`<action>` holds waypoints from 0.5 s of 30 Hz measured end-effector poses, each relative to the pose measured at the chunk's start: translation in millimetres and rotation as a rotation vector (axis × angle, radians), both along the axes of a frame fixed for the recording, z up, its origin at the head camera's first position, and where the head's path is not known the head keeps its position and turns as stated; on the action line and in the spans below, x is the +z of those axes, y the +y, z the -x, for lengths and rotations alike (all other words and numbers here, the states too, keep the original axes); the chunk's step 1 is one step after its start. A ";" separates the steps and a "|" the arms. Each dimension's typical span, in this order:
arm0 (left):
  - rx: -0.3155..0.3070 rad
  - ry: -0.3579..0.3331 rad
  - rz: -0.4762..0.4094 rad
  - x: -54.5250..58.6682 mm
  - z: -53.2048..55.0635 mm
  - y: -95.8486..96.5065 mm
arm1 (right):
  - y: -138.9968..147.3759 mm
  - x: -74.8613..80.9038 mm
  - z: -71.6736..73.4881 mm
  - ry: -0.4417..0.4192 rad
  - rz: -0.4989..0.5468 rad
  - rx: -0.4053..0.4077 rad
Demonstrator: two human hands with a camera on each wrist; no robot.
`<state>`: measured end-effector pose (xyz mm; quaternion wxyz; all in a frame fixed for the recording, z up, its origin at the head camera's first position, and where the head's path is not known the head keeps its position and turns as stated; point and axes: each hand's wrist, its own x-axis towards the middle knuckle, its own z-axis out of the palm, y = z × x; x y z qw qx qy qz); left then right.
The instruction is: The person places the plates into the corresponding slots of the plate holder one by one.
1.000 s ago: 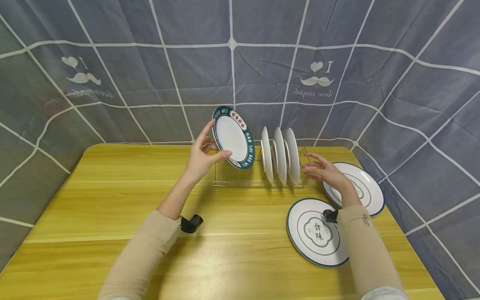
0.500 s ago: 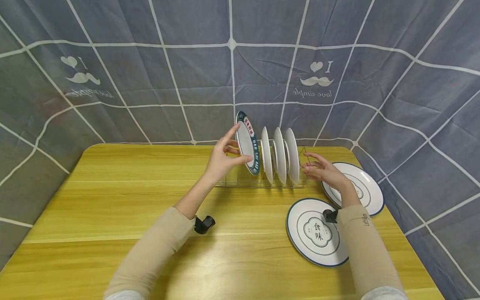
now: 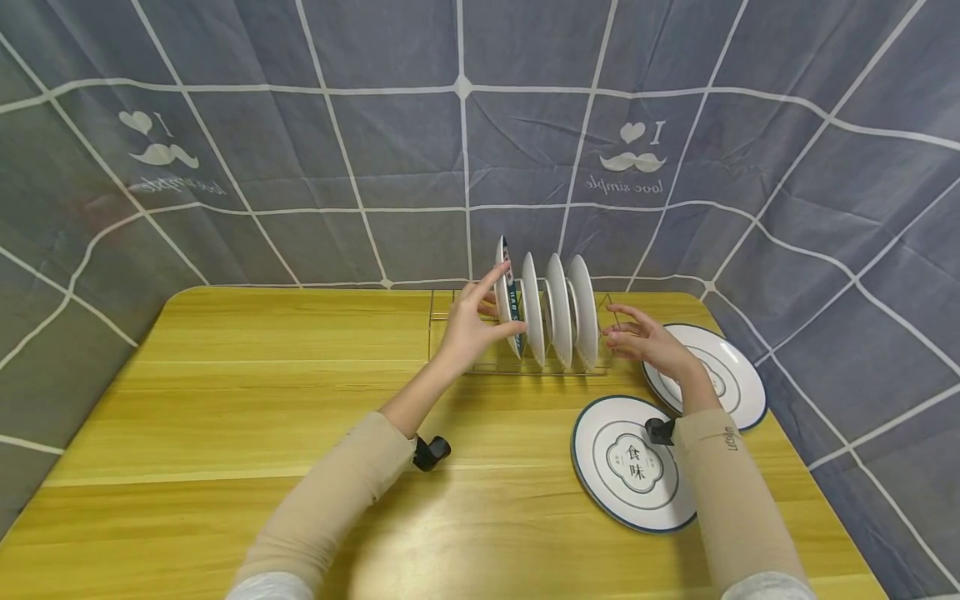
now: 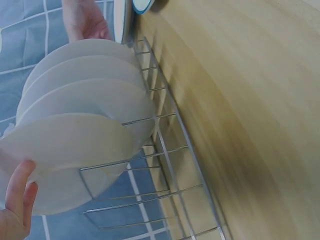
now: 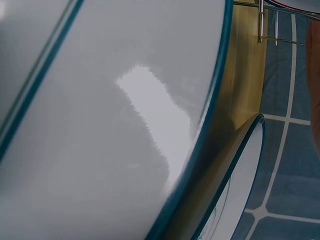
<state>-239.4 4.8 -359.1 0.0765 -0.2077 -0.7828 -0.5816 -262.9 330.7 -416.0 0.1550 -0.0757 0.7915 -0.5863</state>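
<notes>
In the head view my left hand pinches a plate with a dark green lettered rim, thumb at the near edge and a finger toward the top. That plate stands nearly upright at the wire dish rack, left of several white plates standing on edge. The left wrist view shows its pale back and the rack's bare wires. My right hand is at the rack's right end, fingers loosely bent at the end wire; whether they press on it is unclear.
Two white plates with blue rims lie on the right of the wooden table: a front plate and a back plate, partly behind my right arm. A grey checked curtain hangs behind and at both sides.
My left hand has moved right and slightly down with the green-rimmed plate, turning it from facing me to nearly edge-on beside the other racked plates. My right hand has stayed in place.
</notes>
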 end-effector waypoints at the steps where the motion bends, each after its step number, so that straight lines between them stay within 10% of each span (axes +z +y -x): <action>1: 0.001 0.000 -0.004 -1.4 0.5 1.0 | 0.0 0.1 0.1 0.001 0.004 0.001; 15: -0.001 -0.011 0.013 -24.3 5.8 8.5 | 0.6 -1.4 0.7 0.002 0.013 0.003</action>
